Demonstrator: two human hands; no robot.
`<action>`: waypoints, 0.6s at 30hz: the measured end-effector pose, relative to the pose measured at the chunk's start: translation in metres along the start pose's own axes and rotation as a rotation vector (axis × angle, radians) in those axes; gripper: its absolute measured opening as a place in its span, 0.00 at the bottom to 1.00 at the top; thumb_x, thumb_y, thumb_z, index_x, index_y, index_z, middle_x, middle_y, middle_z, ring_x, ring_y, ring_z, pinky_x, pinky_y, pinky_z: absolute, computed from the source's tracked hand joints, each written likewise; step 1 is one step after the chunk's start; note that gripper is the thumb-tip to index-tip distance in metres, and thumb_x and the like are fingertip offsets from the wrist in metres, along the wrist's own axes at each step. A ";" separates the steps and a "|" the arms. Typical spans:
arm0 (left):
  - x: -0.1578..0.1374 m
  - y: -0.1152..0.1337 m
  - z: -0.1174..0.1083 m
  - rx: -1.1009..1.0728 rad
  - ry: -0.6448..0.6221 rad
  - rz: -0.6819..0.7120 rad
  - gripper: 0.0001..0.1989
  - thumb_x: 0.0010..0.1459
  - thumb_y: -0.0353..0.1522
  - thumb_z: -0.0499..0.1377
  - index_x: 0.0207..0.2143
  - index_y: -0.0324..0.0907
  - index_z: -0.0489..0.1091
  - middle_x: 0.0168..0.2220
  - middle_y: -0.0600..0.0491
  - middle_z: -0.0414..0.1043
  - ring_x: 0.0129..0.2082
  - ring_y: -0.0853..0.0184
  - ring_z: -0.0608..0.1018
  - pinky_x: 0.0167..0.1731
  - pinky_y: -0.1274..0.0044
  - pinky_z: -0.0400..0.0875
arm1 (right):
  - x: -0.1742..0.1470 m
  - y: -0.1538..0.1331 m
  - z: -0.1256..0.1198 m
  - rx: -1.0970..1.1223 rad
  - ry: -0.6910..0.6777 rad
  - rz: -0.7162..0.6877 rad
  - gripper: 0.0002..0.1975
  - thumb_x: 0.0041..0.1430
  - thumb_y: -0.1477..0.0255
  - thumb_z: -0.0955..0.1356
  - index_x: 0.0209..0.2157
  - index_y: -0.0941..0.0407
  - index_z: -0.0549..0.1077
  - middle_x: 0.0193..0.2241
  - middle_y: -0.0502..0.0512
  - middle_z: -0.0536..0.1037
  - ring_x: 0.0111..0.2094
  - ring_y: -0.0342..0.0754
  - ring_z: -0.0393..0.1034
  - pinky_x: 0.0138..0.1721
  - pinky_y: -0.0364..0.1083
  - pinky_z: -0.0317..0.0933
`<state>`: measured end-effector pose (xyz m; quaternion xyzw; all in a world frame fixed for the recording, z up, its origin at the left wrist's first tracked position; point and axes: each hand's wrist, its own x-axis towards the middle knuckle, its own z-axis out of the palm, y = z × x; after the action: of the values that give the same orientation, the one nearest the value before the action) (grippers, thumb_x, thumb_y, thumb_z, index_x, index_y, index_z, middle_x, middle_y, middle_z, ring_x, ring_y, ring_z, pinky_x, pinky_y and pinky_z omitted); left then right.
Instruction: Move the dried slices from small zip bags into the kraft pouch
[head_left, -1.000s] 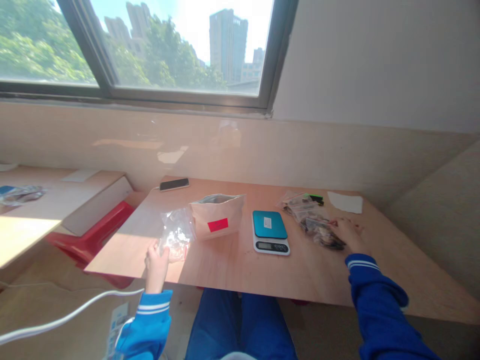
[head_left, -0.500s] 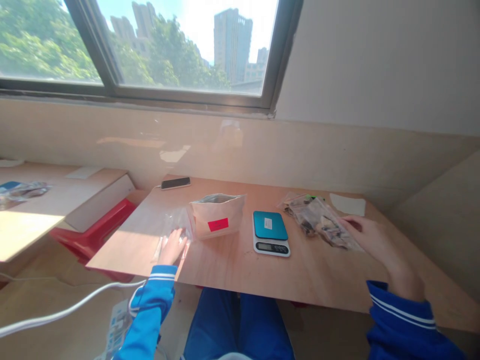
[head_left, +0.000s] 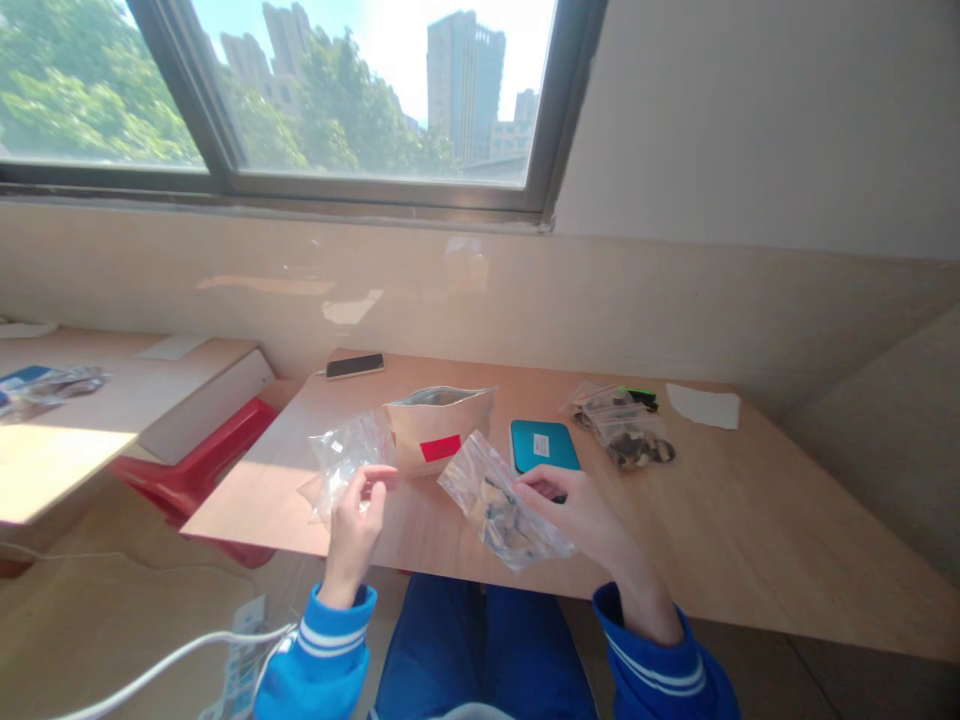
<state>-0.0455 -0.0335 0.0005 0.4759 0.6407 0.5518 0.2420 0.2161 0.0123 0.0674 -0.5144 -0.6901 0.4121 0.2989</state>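
- The right hand (head_left: 581, 515), low in the centre of the frame, pinches a clear filled bag (head_left: 501, 505) by its edge and holds it above the desk's (head_left: 750, 530) near edge.
- The left hand (head_left: 354, 520), lower left of centre, grips a crumpled empty clear bag (head_left: 345, 462) between thumb and fingers.
- Behind the two hands stands an open white pouch (head_left: 439, 428) with a red label.
- Right of the pouch lies a teal scale (head_left: 544, 445), partly hidden by the filled bag.
- Further right lie more filled bags (head_left: 626, 430) and a white paper (head_left: 703, 407).
- A phone (head_left: 354, 366) rests at the desk's far left corner.
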 end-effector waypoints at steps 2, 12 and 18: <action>-0.024 0.024 0.009 -0.224 -0.263 -0.076 0.13 0.57 0.40 0.53 0.33 0.41 0.73 0.26 0.49 0.75 0.28 0.63 0.76 0.30 0.74 0.69 | 0.001 -0.003 0.019 0.059 -0.015 0.006 0.10 0.53 0.66 0.67 0.27 0.56 0.78 0.27 0.54 0.81 0.29 0.50 0.74 0.31 0.45 0.65; -0.055 0.032 0.060 -0.310 -0.350 -0.309 0.17 0.56 0.47 0.55 0.28 0.42 0.69 0.19 0.55 0.69 0.17 0.69 0.69 0.16 0.80 0.63 | -0.013 0.002 0.066 0.249 -0.120 -0.005 0.10 0.56 0.67 0.67 0.23 0.56 0.71 0.18 0.47 0.73 0.22 0.43 0.69 0.25 0.41 0.60; -0.054 0.033 0.054 -0.391 -0.345 -0.297 0.15 0.55 0.44 0.58 0.29 0.42 0.72 0.19 0.55 0.70 0.19 0.67 0.71 0.19 0.79 0.64 | -0.013 -0.001 0.065 0.289 -0.094 0.023 0.12 0.54 0.66 0.69 0.22 0.56 0.69 0.18 0.47 0.72 0.23 0.43 0.68 0.27 0.42 0.60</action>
<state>0.0339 -0.0576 0.0050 0.4081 0.5343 0.5343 0.5123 0.1653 -0.0169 0.0369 -0.4541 -0.6309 0.5342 0.3323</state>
